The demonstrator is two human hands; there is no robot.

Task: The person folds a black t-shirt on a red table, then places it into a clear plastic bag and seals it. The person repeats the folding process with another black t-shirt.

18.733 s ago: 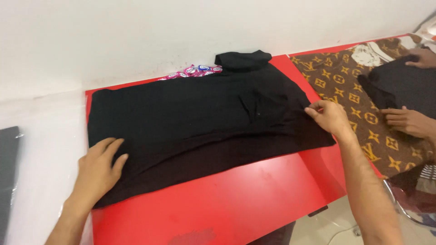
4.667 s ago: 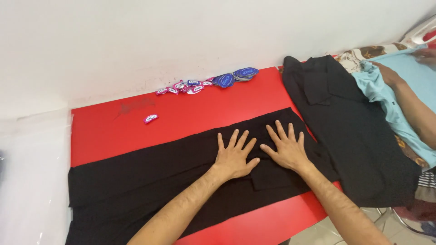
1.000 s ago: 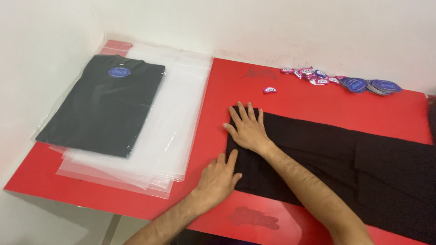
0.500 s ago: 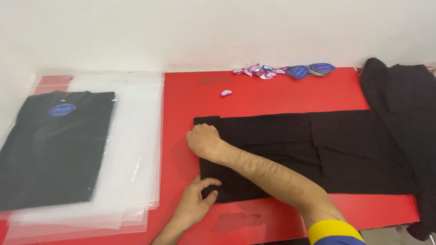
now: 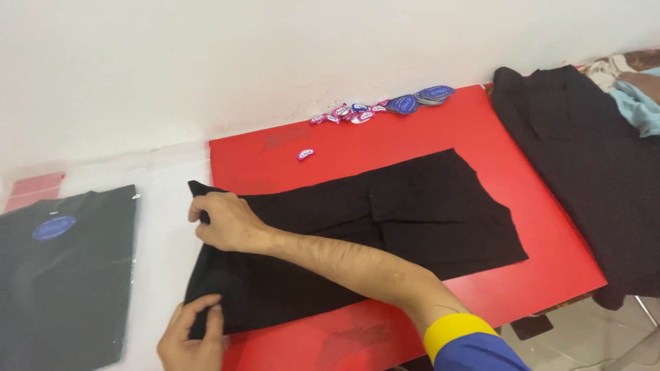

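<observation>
Hands point(image 5: 227, 221) pinching black garment point(image 5: 385, 227) edge, oval blue-pink labels point(image 5: 385, 108) heaped by wall

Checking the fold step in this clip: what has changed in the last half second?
Both hands went from pressing flat to gripping: the right hand pinches the far left corner of the folded black garment, the left hand its near corner, and that edge has lifted. The stickers and bagged shirt lie as before.
</observation>
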